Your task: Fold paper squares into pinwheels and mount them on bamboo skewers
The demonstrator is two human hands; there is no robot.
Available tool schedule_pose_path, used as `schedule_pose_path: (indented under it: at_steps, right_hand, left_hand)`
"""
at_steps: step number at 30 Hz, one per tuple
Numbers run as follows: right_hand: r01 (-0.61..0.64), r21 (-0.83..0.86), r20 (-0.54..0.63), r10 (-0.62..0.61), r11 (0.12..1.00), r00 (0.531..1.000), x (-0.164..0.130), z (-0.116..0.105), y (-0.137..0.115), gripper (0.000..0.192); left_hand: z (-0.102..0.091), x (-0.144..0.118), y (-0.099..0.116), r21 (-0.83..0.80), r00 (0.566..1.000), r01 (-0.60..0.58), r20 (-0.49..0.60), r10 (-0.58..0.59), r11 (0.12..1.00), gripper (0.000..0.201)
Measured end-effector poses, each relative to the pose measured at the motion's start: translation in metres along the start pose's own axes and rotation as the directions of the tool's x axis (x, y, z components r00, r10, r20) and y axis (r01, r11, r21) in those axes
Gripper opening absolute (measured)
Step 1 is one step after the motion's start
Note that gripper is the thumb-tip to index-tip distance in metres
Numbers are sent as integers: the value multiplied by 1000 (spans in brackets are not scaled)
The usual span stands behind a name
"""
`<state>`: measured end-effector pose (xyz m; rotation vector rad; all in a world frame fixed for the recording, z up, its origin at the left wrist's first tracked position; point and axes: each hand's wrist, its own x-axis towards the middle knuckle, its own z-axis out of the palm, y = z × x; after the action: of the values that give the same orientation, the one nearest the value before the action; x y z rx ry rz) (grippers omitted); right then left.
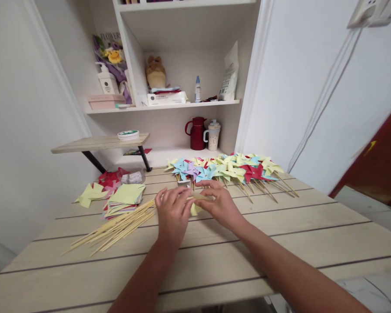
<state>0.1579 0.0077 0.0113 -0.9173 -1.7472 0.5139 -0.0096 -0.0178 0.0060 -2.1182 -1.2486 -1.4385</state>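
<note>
My left hand (pixel 173 213) and my right hand (pixel 220 204) meet over the middle of the table, fingers curled in a pinch. Between their fingertips is a pale yellow piece of paper (pixel 195 210), partly hidden by the fingers. Just beyond my left fingertips a small greyish object (pixel 183 184) shows in part; its kind is unclear. To the left of my left hand lies a loose bundle of thin wooden sticks (pixel 122 226). Finished-looking paper pinwheels (pixel 228 169) on sticks lie in a pile beyond my right hand.
A stack of coloured paper squares (pixel 127 195) lies left, beside a yellow folded pinwheel (pixel 90 194) and a clear box (pixel 133 175). A small raised shelf (pixel 94 143) stands behind them. At the back are a red jug (pixel 198 134) and a speckled cup (pixel 214 135).
</note>
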Motion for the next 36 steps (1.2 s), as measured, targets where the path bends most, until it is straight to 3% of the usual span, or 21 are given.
schedule_pose_path:
  at_steps: [2, 5, 7, 9, 11, 14, 19, 28, 33, 36]
  right_hand:
    - [-198, 237, 25, 197, 951, 980, 2, 0, 0, 4]
    - [-438, 537, 132, 441, 721, 888, 4, 1, -2, 23]
    - [-494, 632, 176, 510, 598, 842, 5, 1, -4, 30]
    - [-500, 672, 183, 531, 547, 827, 5, 2, -5, 32]
    - [-503, 688, 184, 545, 523, 818, 5, 3, -5, 32]
    - [-505, 700, 185, 556, 504, 811, 5, 5, -4, 31]
    - [-509, 713, 219, 537, 483, 815, 3, 7, -2, 29]
    - [-533, 719, 258, 540, 446, 801, 1, 10, 0, 27]
    - [-523, 732, 224, 571, 436, 790, 3, 9, -1, 30]
    - [-522, 731, 224, 568, 440, 792, 2, 11, -2, 28]
  left_hand:
    - [1, 0, -1, -77, 983, 139, -107, -147, 987, 42]
    - [3, 1, -6, -325, 886, 378, -146, -441, 867, 60]
    - [5, 1, -9, -499, 796, 524, -2, -605, 690, 56]
    - [7, 1, -10, -604, 718, 637, 237, -655, 479, 52]
    - [7, 2, -8, -645, 676, 695, 434, -595, 319, 51]
    - [6, 4, -2, -662, 652, 726, 576, -492, 188, 46]
    - [6, 3, 1, -604, 584, 784, 642, -496, 142, 38]
    - [9, 0, -2, -628, 601, 766, 625, -498, 135, 34]
    - [12, 1, 1, -666, 538, 745, 573, -618, 31, 45]
    - [11, 1, 1, -666, 520, 746, 558, -646, 25, 44]
